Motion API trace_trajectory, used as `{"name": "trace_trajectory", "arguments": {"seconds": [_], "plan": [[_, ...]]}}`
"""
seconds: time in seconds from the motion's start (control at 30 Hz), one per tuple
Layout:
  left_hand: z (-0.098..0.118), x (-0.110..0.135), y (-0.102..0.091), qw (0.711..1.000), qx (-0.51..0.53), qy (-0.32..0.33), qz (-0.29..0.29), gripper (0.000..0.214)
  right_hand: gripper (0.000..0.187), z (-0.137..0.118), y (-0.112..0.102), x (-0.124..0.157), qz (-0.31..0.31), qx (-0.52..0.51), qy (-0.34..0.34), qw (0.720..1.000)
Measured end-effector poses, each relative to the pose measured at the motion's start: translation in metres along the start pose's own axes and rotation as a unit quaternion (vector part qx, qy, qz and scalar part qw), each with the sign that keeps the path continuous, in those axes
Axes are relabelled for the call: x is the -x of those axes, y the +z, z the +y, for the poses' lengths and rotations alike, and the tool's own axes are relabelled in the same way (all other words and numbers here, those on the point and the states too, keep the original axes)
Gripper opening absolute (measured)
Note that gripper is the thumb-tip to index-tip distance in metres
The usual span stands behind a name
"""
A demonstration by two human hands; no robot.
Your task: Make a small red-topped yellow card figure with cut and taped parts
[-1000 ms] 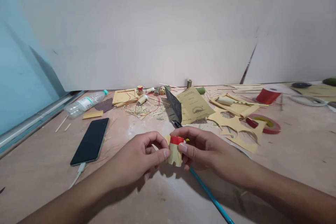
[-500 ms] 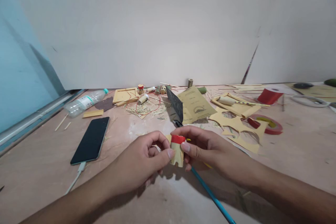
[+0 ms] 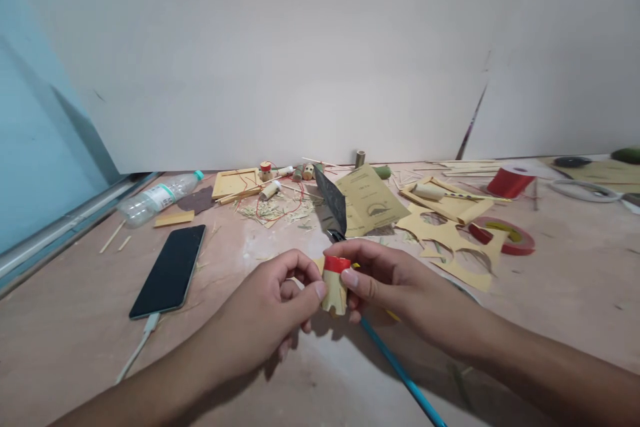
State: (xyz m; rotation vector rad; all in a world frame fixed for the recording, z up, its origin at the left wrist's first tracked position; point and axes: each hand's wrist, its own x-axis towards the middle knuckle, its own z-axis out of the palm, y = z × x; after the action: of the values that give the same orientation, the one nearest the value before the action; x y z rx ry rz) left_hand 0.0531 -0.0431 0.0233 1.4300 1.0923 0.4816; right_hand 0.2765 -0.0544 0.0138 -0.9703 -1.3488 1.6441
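Between my hands, above the table, is a small bamboo tube [image 3: 334, 292] with a red band round its top and a notched lower edge. My left hand [image 3: 280, 307] pinches its left side with thumb and bent fingers. On the other side, my right hand [image 3: 390, 280] grips the upper right of the tube, its thumb over the red band's lower edge. A blue-handled tool [image 3: 400, 370] lies on the table below, running from under my right hand toward the front; its dark tip [image 3: 336, 235] shows beyond the fingers.
A black phone [image 3: 169, 271] with a white cable lies at left, near a plastic bottle [image 3: 160, 199]. Folded sandpaper [image 3: 373, 203] stands behind my hands. At right are cut-out card [image 3: 450, 240], red ribbon [image 3: 510, 181] and red tape [image 3: 520, 240]. Shavings [image 3: 275, 210] and small bamboo pieces lie at the back.
The tube is turned slightly and more upright between my fingers. Both hands keep their hold, and the whole view has shifted a little.
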Motion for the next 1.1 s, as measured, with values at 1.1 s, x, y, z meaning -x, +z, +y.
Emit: {"name": "trace_trajectory", "arguments": {"seconds": [1.1], "plan": [[0.015,0.0,-0.007,0.997,0.055,0.049,-0.036,0.036,0.016,-0.007,0.007,0.02,-0.089,0.403,-0.106,0.905]]}}
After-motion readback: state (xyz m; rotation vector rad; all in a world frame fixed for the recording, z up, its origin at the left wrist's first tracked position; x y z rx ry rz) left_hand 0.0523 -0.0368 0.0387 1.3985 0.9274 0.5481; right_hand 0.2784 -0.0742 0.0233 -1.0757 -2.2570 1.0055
